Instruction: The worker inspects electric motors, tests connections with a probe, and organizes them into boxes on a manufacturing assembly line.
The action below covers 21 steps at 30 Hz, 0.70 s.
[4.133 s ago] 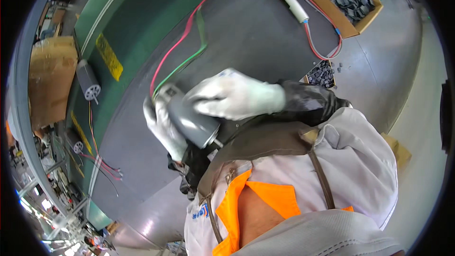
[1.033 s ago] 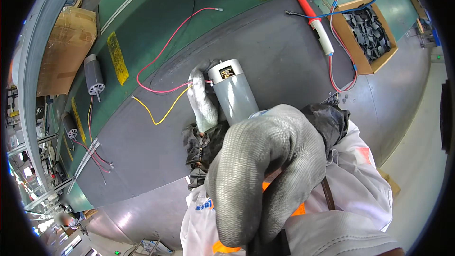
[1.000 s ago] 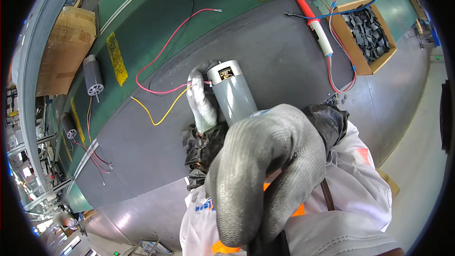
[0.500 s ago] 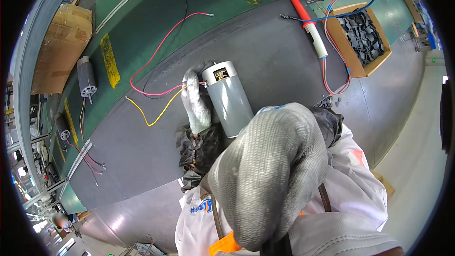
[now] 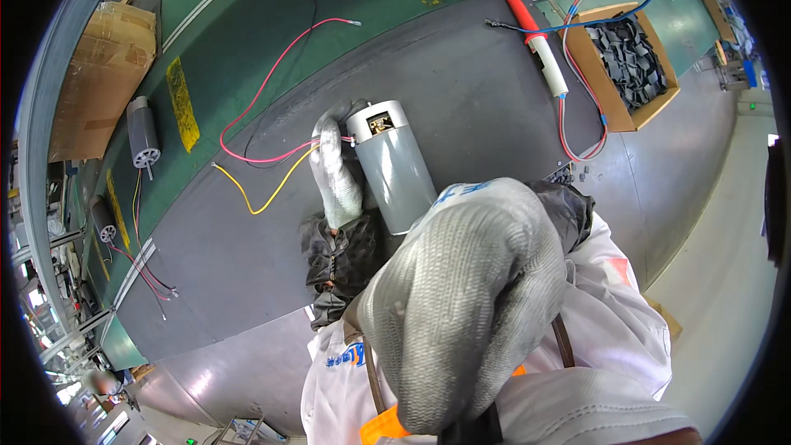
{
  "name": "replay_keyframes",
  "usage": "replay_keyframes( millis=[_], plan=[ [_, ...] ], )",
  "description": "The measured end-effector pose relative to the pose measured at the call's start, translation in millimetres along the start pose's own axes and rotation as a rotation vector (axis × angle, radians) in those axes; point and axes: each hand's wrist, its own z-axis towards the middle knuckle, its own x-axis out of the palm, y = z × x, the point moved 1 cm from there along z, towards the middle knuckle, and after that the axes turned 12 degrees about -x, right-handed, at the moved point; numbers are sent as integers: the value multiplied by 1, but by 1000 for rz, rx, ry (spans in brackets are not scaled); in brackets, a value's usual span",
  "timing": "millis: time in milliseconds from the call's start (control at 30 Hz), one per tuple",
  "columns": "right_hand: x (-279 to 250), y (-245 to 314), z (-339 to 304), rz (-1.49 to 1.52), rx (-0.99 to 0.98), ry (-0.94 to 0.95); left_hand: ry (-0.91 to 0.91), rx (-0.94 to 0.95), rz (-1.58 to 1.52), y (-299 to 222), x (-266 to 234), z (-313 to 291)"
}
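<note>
- At the far left, a cardboard sheet (image 5: 107,86) leans by the green surface (image 5: 239,25); below it, a small motor (image 5: 102,216) trails wires.
- Just right of these, a dark grey motor (image 5: 142,130) lies on the green surface, its shaft toward the person.
- Next, a yellow wire (image 5: 255,212) curves over the dark mat (image 5: 231,272), and a pink wire (image 5: 221,139) loops out onto the green surface.
- The gloved left hand (image 5: 331,165) holds the white-ended motor (image 5: 394,177), its fingers curled against the white end, where the wires come out.
- That motor is over the middle of the mat, tilted, its cap opening facing up.
- The gloved right hand (image 5: 461,297) looms close to the camera, fingers bent downward; whether it holds anything cannot be told.
- Farther right, a red-and-white probe (image 5: 527,33) lies near the mat's far edge.
- Beside it, an open carton (image 5: 600,92) is filled with black pieces (image 5: 628,62).
</note>
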Motion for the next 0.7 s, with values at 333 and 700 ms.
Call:
replay_keyframes(
  millis=[333,700],
  plan=[
    [-81,84,-47,-1006,254,-788,95,98,28,4,4,10],
    [-120,71,-89,-1073,567,-665,94,17,-24,7,-1,14]
  ],
)
